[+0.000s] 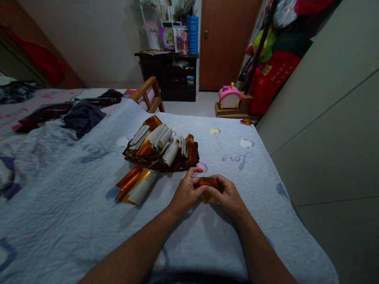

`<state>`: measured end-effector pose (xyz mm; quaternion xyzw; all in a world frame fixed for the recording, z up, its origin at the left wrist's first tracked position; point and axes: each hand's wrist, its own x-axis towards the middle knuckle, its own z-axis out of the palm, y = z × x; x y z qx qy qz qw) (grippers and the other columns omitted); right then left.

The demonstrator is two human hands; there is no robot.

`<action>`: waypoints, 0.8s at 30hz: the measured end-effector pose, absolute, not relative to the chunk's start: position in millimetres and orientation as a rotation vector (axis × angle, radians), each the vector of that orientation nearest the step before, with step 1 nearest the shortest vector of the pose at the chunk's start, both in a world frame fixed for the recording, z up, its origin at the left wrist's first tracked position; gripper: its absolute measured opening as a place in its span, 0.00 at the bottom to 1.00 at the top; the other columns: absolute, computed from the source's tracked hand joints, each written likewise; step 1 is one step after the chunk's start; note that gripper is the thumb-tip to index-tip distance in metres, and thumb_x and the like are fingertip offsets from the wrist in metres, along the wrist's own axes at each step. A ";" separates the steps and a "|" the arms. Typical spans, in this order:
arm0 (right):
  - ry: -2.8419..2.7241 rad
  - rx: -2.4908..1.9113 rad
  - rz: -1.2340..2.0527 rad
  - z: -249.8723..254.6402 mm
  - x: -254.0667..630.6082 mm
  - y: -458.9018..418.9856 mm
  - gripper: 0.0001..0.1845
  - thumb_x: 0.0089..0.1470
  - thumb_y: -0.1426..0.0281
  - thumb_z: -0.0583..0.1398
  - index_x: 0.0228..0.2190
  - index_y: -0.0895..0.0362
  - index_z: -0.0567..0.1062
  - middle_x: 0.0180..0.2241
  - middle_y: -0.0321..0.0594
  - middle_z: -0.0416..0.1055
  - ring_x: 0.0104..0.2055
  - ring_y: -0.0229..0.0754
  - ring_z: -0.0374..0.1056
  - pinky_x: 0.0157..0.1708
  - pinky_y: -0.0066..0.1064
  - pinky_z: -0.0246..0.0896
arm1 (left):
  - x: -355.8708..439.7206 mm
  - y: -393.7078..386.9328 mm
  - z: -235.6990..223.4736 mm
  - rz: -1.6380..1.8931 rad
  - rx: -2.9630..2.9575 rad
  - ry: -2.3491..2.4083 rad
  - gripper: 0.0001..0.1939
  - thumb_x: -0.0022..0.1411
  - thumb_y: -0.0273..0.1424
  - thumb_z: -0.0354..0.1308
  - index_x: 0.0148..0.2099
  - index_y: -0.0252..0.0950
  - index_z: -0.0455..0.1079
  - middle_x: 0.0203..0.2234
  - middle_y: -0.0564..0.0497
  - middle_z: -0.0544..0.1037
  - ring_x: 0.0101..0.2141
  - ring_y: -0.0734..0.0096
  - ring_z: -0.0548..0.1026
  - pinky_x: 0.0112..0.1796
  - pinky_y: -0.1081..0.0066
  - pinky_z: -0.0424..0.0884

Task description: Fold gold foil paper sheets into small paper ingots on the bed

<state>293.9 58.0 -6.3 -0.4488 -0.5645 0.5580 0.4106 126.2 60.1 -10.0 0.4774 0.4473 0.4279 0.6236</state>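
A small piece of shiny orange-gold foil paper (pixel 209 182) is pinched between my two hands above the blue bedspread. My left hand (pixel 189 190) grips its left side, with the index finger lifted away from it. On the right side, my right hand (pixel 229 193) holds it with the thumb in front and the fingers behind. Left of my hands lies a loose pile of gold foil sheets (pixel 193 153) with grey-white paper backing, several of them curled or folded. One curled foil sheet (pixel 133 185) rests at the near left of the pile.
Blue cloth with printed lettering (pixel 237 158) spreads beneath everything. A small folded foil piece (pixel 246 122) sits at the far right edge. Dark clothes (pixel 84 116) lie to the left, a wooden rail (pixel 151 94) stands behind, and a pale cabinet (pixel 325 118) borders the right.
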 end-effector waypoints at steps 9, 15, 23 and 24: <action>-1.177 -1.104 1.435 -15.1 295.0 59.5 0.11 0.53 0.60 0.65 0.31 0.54 0.76 0.29 0.34 0.71 0.31 0.40 0.67 0.34 0.31 0.64 | 130.3 58.6 -11.3 0.992 1.079 0.997 0.16 0.52 0.34 0.69 0.39 0.36 0.68 0.31 0.52 0.78 0.32 0.70 0.76 0.35 0.72 0.70; -0.995 -1.084 1.457 -13.2 291.9 59.2 0.12 0.49 0.63 0.68 0.35 0.51 0.73 0.31 0.32 0.72 0.32 0.39 0.69 0.34 0.30 0.66 | 131.2 59.5 -8.6 1.002 1.092 1.040 0.14 0.53 0.38 0.68 0.35 0.34 0.72 0.26 0.54 0.74 0.27 0.74 0.71 0.31 0.74 0.65; -1.150 -1.117 1.435 -7.8 296.6 61.5 0.14 0.47 0.62 0.68 0.38 0.53 0.79 0.33 0.37 0.74 0.35 0.42 0.70 0.37 0.33 0.65 | 124.5 59.1 0.3 0.884 1.457 1.117 0.12 0.64 0.37 0.58 0.35 0.34 0.75 0.27 0.51 0.76 0.30 0.69 0.72 0.33 0.71 0.65; -1.163 -1.136 1.440 -8.9 297.4 62.1 0.13 0.47 0.62 0.68 0.35 0.54 0.79 0.32 0.37 0.75 0.35 0.42 0.70 0.36 0.33 0.65 | 124.1 59.0 1.1 0.870 1.482 1.117 0.12 0.64 0.37 0.57 0.35 0.34 0.76 0.27 0.51 0.76 0.30 0.68 0.72 0.33 0.71 0.65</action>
